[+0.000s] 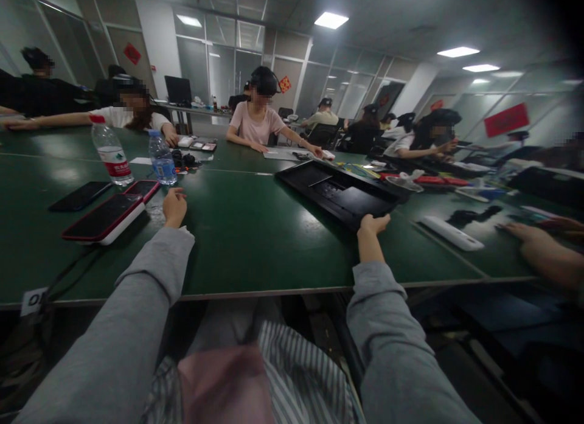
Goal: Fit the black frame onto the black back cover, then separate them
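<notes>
Just past L hand point(175, 207), blue-cap btl point(163, 161); farther L, red-cap btl point(114, 159)

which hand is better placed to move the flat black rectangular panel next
Right, likely: the right hand grips the flat black rectangular panel at its near corner, while the left hand is apart from it, near a blue-capped clear plastic bottle.

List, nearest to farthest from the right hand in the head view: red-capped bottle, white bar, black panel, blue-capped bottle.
1. Black panel: held by the right hand.
2. White bar: on the right.
3. Blue-capped bottle: well left.
4. Red-capped bottle: farther left.
</notes>
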A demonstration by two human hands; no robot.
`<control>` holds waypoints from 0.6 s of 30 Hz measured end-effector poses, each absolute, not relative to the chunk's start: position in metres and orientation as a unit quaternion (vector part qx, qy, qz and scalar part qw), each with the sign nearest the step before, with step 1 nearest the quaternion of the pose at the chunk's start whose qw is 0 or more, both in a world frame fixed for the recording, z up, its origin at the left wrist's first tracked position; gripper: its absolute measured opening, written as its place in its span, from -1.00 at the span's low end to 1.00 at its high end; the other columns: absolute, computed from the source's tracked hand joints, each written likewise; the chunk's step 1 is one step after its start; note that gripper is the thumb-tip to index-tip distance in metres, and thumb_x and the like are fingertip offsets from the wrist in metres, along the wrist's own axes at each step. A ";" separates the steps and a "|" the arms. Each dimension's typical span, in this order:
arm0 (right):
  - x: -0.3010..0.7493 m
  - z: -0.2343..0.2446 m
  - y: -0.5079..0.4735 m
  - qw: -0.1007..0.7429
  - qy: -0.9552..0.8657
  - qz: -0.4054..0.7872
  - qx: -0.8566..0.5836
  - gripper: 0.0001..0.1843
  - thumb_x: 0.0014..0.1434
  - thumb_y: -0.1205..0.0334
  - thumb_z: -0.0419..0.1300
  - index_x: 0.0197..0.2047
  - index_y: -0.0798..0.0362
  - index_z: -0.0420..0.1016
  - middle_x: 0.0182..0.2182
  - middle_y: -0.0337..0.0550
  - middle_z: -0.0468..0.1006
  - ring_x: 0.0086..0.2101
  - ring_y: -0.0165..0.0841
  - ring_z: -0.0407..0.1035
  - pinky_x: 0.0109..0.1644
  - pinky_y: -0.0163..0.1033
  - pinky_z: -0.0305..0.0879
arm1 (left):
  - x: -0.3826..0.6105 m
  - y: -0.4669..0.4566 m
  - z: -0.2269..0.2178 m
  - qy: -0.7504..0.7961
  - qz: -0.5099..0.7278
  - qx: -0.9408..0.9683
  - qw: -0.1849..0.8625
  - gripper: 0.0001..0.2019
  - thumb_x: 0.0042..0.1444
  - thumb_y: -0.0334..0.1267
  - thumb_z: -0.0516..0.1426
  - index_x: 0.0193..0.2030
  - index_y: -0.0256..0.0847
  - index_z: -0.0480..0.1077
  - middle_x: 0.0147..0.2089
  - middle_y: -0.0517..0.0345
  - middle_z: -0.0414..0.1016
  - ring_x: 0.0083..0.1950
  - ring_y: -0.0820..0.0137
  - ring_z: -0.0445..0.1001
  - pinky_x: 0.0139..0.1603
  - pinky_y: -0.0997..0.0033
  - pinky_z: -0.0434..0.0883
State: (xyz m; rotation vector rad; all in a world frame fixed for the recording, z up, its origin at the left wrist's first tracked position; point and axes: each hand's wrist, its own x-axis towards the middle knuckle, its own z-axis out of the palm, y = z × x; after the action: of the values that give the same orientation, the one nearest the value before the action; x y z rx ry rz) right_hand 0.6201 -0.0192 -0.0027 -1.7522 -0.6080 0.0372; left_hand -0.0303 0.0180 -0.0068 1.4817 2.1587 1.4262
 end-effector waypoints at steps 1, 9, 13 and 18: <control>0.618 -0.001 -0.022 0.607 -0.216 0.032 -0.764 -0.10 0.20 0.33 0.05 0.60 0.18 -0.02 0.40 0.44 0.34 0.47 0.15 0.23 0.57 0.41 0.00 | -0.031 0.018 -0.008 0.722 0.475 0.497 0.079 -0.58 0.33 -0.54 0.00 0.24 -0.33 0.50 0.10 -0.18 0.71 0.26 0.06 0.60 0.33 0.08 0.42; 0.602 0.015 -0.045 0.595 -0.104 0.027 -0.797 -0.06 0.29 0.46 -0.21 0.66 0.18 -0.51 0.46 0.65 0.18 0.51 0.11 0.17 0.55 0.27 0.06 | -0.030 0.020 -0.009 0.725 0.469 0.497 0.085 -0.61 0.33 -0.52 0.01 0.20 -0.26 0.49 0.09 -0.14 0.71 0.26 0.08 0.60 0.33 0.08 0.43; 0.599 0.019 -0.050 0.584 -0.073 0.023 -0.808 -0.04 0.20 0.61 -0.36 0.63 0.34 -0.60 0.47 0.70 0.14 0.53 -0.03 0.14 0.54 0.07 0.09 | -0.030 0.021 -0.009 0.729 0.461 0.499 0.087 -0.60 0.32 -0.52 0.02 0.22 -0.26 0.49 0.11 -0.15 0.71 0.28 0.04 0.59 0.34 0.02 0.43; 0.602 0.020 -0.057 0.544 -0.127 0.010 -0.829 -0.02 0.25 0.53 -0.23 0.65 0.22 -0.56 0.48 0.73 0.02 0.49 0.14 0.19 0.54 0.20 0.10 | -0.029 0.019 -0.008 0.725 0.457 0.507 0.094 -0.60 0.33 -0.50 0.02 0.22 -0.26 0.48 0.12 -0.14 0.71 0.28 0.06 0.59 0.34 0.04 0.43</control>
State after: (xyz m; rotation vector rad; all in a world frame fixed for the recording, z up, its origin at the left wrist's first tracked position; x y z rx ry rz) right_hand 0.6023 -0.0573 0.0197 -1.9684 -0.3023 0.0243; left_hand -0.0293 0.0190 -0.0077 1.5035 2.1498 1.3563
